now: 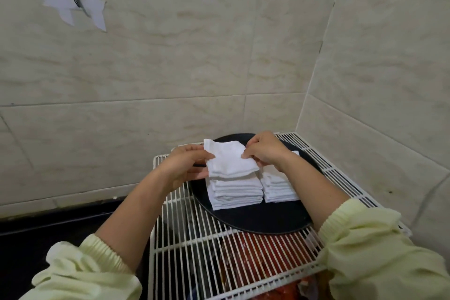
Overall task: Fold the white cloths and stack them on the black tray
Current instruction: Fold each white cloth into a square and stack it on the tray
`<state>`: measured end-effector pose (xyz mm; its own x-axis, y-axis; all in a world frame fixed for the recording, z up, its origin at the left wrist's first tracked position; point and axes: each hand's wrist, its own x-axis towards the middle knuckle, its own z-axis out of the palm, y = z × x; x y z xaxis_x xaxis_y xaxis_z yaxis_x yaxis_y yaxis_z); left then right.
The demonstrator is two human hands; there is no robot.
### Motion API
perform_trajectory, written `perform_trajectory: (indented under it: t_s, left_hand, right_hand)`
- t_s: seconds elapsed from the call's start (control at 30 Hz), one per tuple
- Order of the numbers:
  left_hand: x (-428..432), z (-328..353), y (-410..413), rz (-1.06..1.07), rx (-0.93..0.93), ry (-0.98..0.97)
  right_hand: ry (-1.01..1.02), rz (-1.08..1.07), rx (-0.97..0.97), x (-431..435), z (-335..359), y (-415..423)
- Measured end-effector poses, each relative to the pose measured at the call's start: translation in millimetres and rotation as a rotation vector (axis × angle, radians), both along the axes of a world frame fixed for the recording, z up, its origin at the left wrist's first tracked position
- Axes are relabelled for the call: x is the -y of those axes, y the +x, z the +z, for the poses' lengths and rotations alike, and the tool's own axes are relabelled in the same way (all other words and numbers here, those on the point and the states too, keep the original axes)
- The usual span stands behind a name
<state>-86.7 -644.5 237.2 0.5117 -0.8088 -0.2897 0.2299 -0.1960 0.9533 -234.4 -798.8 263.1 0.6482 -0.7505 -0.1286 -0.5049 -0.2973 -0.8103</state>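
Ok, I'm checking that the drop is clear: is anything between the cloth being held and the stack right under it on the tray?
Nothing visible is in the way. The cloth, pinched by the left hand and right hand, hangs directly over the left stack on the black tray. The right stack sits beside it, out of the path.

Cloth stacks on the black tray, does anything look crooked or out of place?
Nothing stands out: the left stack and right stack lie neat, side by side on the black tray. A folded cloth is held above the left one.
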Motion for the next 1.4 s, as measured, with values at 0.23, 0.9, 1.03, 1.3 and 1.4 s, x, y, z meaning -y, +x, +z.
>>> perform_trajectory:
  t_s: [0.23,0.9,1.03,1.3,1.4]
  left_hand:
    - [-5.6,-8.4,-8.1,-0.040,0.030,0.095]
    - [-27.7,9.3,-26.2,0.166,0.299,0.097]
    - [-70.2,6.4,-13.7,0.334,0.463,0.080]
    - [-221.7,-13.8,16.6,0.640,0.695,0.283]
    - [-290.3,-25.4,24.5,0.728,0.698,0.396]
  right_hand:
    - [0.030,0.029,-0.103,-3.5,-7.5,-8.2]
    - [-0.533,-0.013,-0.157,-36.1,8.5,-10.6]
    - [-0.519,0.168,0.017,-79.0,6.9,20.6]
    - [-0.553,0.566,0.001,-217.1,-29.0,109.6]
    - [-0.572,0.715,-0.035,-284.8,-46.5,134.5]
